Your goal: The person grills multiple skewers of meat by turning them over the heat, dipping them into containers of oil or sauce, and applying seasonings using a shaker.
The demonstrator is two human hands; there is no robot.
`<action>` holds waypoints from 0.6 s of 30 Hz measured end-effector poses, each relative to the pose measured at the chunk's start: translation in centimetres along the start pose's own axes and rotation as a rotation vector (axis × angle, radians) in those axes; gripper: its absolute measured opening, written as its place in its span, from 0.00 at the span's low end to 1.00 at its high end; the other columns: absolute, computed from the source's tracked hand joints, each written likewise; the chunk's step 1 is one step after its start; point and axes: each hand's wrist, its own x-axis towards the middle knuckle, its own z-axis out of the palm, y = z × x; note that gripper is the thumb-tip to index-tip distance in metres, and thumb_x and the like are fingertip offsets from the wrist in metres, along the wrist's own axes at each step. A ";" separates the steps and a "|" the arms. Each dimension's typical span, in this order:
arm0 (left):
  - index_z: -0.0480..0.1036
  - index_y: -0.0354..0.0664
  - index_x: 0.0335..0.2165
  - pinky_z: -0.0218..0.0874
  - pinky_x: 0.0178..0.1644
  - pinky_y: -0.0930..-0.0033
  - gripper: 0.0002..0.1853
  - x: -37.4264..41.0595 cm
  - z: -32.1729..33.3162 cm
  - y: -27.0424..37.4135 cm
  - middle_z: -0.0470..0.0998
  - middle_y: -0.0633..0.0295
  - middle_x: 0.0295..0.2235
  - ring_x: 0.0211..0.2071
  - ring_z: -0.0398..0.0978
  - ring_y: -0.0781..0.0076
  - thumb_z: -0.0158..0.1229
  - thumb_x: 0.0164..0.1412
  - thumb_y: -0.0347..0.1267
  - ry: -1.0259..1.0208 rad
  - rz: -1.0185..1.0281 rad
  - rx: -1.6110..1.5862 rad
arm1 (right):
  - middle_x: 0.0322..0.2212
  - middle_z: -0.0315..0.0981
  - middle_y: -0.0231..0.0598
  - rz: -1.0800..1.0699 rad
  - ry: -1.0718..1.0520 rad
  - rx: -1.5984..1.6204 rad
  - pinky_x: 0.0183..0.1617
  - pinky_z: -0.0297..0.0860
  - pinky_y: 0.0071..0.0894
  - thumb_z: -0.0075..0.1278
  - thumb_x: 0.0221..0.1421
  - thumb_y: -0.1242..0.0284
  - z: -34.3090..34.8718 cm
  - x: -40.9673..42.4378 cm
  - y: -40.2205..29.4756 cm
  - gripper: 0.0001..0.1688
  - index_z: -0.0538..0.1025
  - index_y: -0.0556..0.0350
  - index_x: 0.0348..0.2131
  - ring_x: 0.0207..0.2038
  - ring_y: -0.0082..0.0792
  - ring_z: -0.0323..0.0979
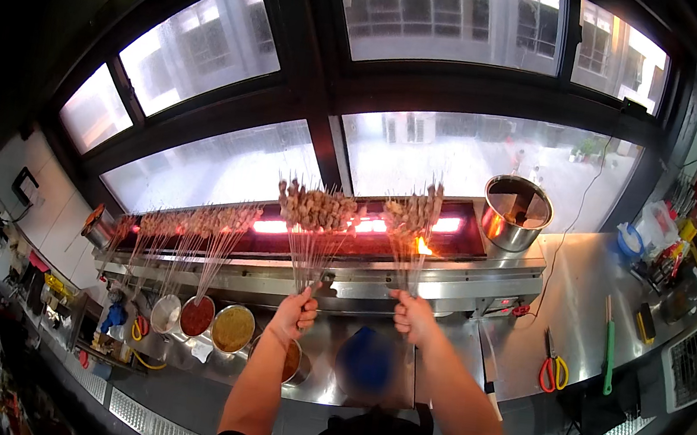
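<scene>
My left hand [296, 314] is closed around the lower ends of a bundle of meat skewers [317, 208], whose meat is over the glowing grill [370, 225]. In my right hand [412, 317] is a second, fanned bundle of meat skewers [411, 213], with a small flame beside it at the grill. More meat skewers [208, 221] lie in a row across the grill's left part, their thin sticks pointing towards me over the front edge.
Bowls of red seasoning [197, 316] and yellowish seasoning [233, 328] stand before the grill. A steel pot [515, 215] is at its right end. Scissors [554, 366] and a green-handled tool [610, 354] lie on the right counter. Windows [473, 161] rise behind.
</scene>
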 end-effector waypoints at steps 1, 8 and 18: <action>0.64 0.50 0.48 0.42 0.13 0.83 0.16 0.3 -0.6 -0.8 0.58 0.70 0.20 0.13 0.52 0.85 0.42 0.64 0.41 -0.069 -0.033 -0.118 | 0.15 0.50 0.23 0.016 -0.052 0.110 0.12 0.42 0.18 0.37 0.62 0.62 0.9 0.3 0.8 0.13 0.67 0.49 0.41 0.12 0.15 0.45; 0.65 0.47 0.48 0.46 0.14 0.83 0.16 -0.5 -3.9 -5.0 0.64 0.67 0.24 0.15 0.55 0.85 0.46 0.63 0.36 -0.158 -0.067 -0.307 | 0.17 0.61 0.28 0.069 0.026 0.004 0.14 0.48 0.18 0.38 0.61 0.57 -0.1 0.4 3.7 0.20 0.68 0.56 0.38 0.12 0.18 0.51; 0.68 0.44 0.41 0.54 0.17 0.82 0.10 2.3 -2.3 2.4 0.67 0.68 0.23 0.15 0.60 0.83 0.50 0.60 0.34 0.089 -0.091 0.030 | 0.19 0.64 0.29 0.141 0.030 0.012 0.15 0.58 0.16 0.43 0.59 0.63 0.2 2.4 -1.8 0.14 0.68 0.52 0.40 0.16 0.17 0.59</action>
